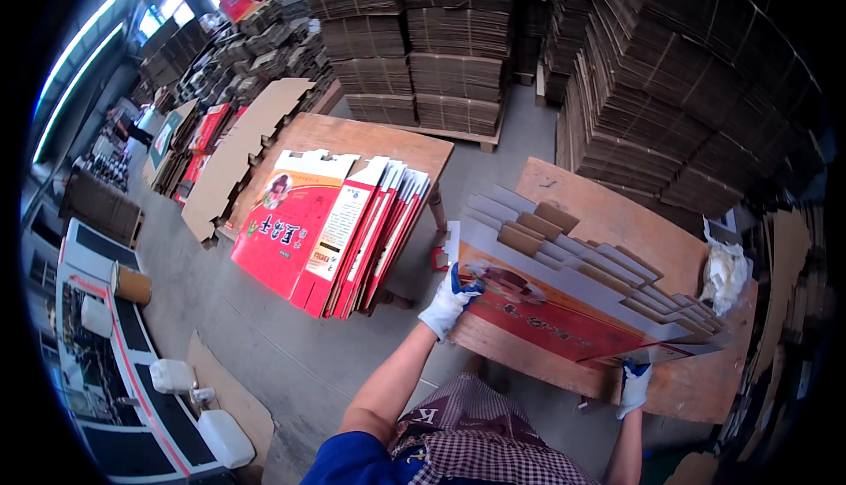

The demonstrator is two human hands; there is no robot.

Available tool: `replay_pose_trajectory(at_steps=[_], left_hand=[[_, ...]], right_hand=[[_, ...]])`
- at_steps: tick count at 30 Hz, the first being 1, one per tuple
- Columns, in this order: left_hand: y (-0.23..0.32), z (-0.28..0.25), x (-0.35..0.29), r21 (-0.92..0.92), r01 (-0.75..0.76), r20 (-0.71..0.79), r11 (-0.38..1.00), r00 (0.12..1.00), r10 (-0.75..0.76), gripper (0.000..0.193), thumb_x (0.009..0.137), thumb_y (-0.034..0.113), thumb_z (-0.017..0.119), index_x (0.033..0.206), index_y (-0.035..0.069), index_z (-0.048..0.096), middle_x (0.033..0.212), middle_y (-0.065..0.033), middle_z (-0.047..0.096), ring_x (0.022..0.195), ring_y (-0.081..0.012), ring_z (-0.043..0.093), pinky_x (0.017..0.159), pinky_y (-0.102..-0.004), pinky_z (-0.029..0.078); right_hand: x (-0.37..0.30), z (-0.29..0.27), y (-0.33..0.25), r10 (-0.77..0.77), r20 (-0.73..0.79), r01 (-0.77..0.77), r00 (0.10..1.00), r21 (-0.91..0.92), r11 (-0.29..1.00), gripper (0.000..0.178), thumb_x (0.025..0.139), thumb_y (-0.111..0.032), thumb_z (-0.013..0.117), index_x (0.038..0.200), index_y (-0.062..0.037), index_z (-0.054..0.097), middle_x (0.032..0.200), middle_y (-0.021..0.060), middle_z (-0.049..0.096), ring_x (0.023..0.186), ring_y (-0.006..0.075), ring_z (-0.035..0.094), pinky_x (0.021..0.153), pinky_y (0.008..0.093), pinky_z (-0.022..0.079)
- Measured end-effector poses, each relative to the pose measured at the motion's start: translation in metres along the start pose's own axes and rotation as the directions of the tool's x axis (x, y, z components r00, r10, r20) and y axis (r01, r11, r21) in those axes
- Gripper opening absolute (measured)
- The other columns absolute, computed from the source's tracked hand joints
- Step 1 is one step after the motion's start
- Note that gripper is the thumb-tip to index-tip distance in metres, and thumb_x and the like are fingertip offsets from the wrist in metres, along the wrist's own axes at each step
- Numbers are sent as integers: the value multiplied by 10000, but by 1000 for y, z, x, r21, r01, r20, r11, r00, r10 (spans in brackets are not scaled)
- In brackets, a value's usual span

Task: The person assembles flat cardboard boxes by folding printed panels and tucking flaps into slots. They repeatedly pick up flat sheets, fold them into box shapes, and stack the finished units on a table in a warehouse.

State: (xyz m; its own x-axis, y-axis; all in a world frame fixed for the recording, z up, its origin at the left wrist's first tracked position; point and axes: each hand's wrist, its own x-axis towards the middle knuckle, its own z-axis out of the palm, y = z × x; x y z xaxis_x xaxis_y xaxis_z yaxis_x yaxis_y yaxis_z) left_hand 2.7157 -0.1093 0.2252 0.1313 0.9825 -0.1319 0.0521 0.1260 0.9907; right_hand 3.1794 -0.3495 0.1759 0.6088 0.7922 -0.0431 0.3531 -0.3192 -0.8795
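A red and orange printed cardboard carton sheet [551, 325] stretches between my hands over the right-hand table. My left hand [449, 304], in a white work glove with blue fingertips, grips its left edge. At the lower right corner, my gloved right hand [634, 388] has its fingers closed on the same sheet. Behind the sheet, several flat cartons [599, 260] lie fanned out with grey and brown flaps showing. To the left, another wooden table bears a pile of red printed cartons [295, 221], their right edges staggered.
The right-hand wooden table [564, 181] also carries a crumpled white plastic bag [726, 275]. Tall strapped cardboard stacks [458, 36] rise behind both tables. A brown cardboard sheet [238, 159] leans beside the left-hand wooden table [414, 143]. At lower left are a machine [119, 353] and white jugs [225, 439].
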Motion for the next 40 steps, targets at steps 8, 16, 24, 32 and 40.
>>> replay_pose_trajectory(at_steps=[8,16,24,32,40], left_hand=[[77,-81,-52,80,135,-501,988,862,-77,621,800,419,848,1224,18,632,752,-57,684,536,-116,583,500,-302,475],[133,-358,-33,-47,215,-669,975,719,-191,289,869,359,791,993,105,731,607,54,519,442,-63,392,429,-267,321],[58,-601,95,405,517,-608,754,768,-201,476,840,442,785,1068,29,723,852,-100,708,745,-199,655,644,-363,509],[-1,-677,153,471,614,-500,634,778,-381,830,864,573,708,1408,-21,510,1318,-204,644,1194,-305,638,937,-380,520],[-63,-703,197,-378,599,17,706,767,-641,985,871,854,385,1461,72,489,1428,-139,575,1241,-307,599,1071,-428,475]], right_hand=[[-22,74,-119,-95,245,1,965,359,933,342,1001,-175,643,1282,8,573,1173,48,647,1019,134,592,915,290,490],[-93,304,-344,-24,422,-85,906,238,968,437,949,-256,723,1285,-16,577,1065,124,723,961,178,674,863,326,525],[-127,529,-399,55,353,-68,934,25,997,797,840,-473,779,1413,-2,489,1280,225,612,1190,341,610,1008,411,477],[-121,549,-387,226,217,-261,949,148,954,716,914,-483,696,1389,24,524,1324,253,580,1215,379,581,1042,420,452],[-35,607,-310,413,656,-769,632,464,439,771,1025,-663,301,1368,-31,579,1237,114,686,1056,216,688,974,355,522]])
